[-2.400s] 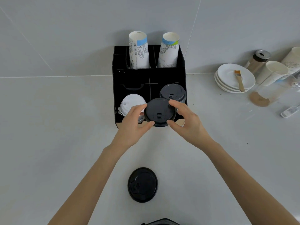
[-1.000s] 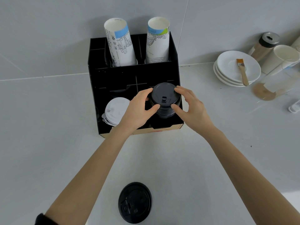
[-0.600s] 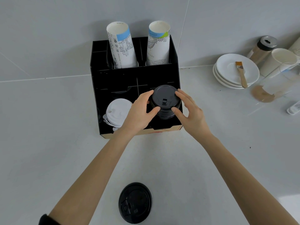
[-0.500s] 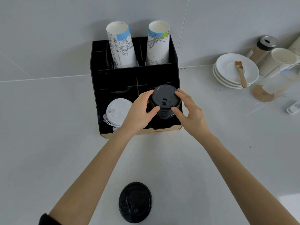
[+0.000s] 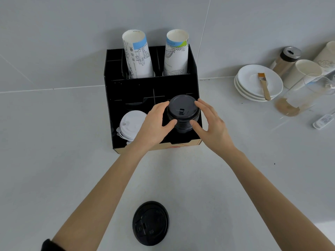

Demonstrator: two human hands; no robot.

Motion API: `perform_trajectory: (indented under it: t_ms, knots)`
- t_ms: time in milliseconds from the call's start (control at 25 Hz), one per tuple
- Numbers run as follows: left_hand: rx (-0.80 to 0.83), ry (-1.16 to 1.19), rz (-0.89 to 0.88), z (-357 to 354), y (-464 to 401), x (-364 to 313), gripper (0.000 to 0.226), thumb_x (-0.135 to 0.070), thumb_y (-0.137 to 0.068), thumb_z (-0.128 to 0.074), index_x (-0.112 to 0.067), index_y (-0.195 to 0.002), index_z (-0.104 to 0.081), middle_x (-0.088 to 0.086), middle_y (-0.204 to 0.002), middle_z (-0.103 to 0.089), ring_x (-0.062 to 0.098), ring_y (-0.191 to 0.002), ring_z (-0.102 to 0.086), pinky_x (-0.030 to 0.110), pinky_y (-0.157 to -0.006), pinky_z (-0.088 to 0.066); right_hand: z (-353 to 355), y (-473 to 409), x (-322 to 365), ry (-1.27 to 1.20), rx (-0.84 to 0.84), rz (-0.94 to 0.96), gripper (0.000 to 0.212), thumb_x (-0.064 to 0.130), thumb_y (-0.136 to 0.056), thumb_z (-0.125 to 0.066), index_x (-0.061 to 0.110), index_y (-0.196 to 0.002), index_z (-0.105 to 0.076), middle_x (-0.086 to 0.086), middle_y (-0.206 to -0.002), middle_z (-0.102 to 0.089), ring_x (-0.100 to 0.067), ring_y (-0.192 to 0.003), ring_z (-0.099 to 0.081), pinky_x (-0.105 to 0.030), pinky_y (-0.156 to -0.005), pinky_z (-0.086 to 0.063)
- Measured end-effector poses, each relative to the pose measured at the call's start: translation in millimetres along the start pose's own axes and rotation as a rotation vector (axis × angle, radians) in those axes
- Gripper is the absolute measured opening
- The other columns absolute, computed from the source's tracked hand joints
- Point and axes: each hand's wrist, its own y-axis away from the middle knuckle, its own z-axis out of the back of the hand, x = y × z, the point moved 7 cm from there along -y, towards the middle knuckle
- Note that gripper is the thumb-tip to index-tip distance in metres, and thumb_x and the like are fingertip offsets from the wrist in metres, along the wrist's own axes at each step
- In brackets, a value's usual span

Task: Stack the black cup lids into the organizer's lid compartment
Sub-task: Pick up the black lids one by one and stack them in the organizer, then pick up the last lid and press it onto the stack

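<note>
Relocated since earlier: round black plastic cup lid [image 5: 182, 107], formerly held before the black compartmented organizer [image 5: 126, 91], now tops the black lid stack [image 5: 183, 126] in its front-right compartment. Stack of white plastic lids [image 5: 133, 122], front-left compartment; left hand [image 5: 154, 127], thumb and fingers curled against the black lid stack; right hand [image 5: 212, 127], likewise clasping it. Second black lid [image 5: 150, 222], flat on grey counter [image 5: 54, 160], well apart.

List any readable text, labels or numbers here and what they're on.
Nothing reads cleanly.
Right paper cup: sideways print, too blurred.
Left paper cup: small print and symbols, too small.
Organizer front edge: red print, unreadable.
White device: label too small.
Far-right cup: faint script, unreadable.
</note>
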Motion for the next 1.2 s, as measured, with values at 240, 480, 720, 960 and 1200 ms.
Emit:
perform_trajectory:
  t_ms: [240, 480, 720, 960, 1200]
  knots:
    - [-0.045, 0.046, 0.038, 11, 37, 9, 0.055, -0.020, -0.086, -0.054, -0.013, -0.134, -0.030, 0.007, -0.142, -0.038, 0.018, -0.128, -0.038, 0.023, -0.097, -0.029, -8, 27, 18, 0.034, 0.001, 0.070, 0.049, 0.014, -0.085, -0.056, 0.019, -0.130, -0.037, -0.002, -0.144, -0.037, -0.016, -0.131, -0.035, -0.023, -0.104, -0.027]
    - [-0.061, 0.049, 0.097, 20, 90, 34, 0.052, -0.019, -0.086, -0.054, -0.015, -0.132, -0.033, 0.008, -0.138, -0.042, 0.018, -0.127, -0.037, 0.022, -0.097, -0.027, -27, 63, 29, 0.060, 0.085, 0.107, 0.049, 0.017, -0.086, -0.055, 0.018, -0.131, -0.036, -0.001, -0.144, -0.037, -0.011, -0.131, -0.033, -0.019, -0.105, -0.023]
    - [-0.028, 0.039, 0.168, 15, 143, 65, 0.053, -0.023, -0.085, -0.055, -0.015, -0.132, -0.033, 0.006, -0.137, -0.043, 0.018, -0.124, -0.041, 0.028, -0.101, -0.031, -57, 109, 33, 0.103, 0.231, 0.138, 0.051, 0.021, -0.086, -0.055, 0.019, -0.132, -0.033, -0.001, -0.143, -0.038, -0.010, -0.129, -0.033, -0.030, -0.109, -0.028]
    - [0.066, -0.016, 0.216, 0, 195, 91, 0.055, -0.025, -0.085, -0.055, -0.020, -0.134, -0.030, 0.002, -0.140, -0.039, 0.017, -0.127, -0.037, 0.024, -0.102, -0.026, -88, 154, 24, 0.137, 0.427, 0.129, 0.057, 0.027, -0.087, -0.054, 0.023, -0.136, -0.025, 0.003, -0.147, -0.031, -0.011, -0.134, -0.027, -0.023, -0.109, -0.020]
    - [0.220, -0.061, 0.246, -18, 225, 107, 0.085, -0.065, -0.058, -0.038, -0.028, -0.133, -0.028, -0.004, -0.135, -0.041, 0.008, -0.113, -0.038, 0.024, -0.097, -0.029, -108, 181, 15, 0.161, 0.599, 0.092, 0.062, 0.031, -0.087, -0.053, 0.025, -0.138, -0.018, 0.005, -0.150, -0.023, -0.009, -0.137, -0.019, -0.019, -0.109, -0.014]
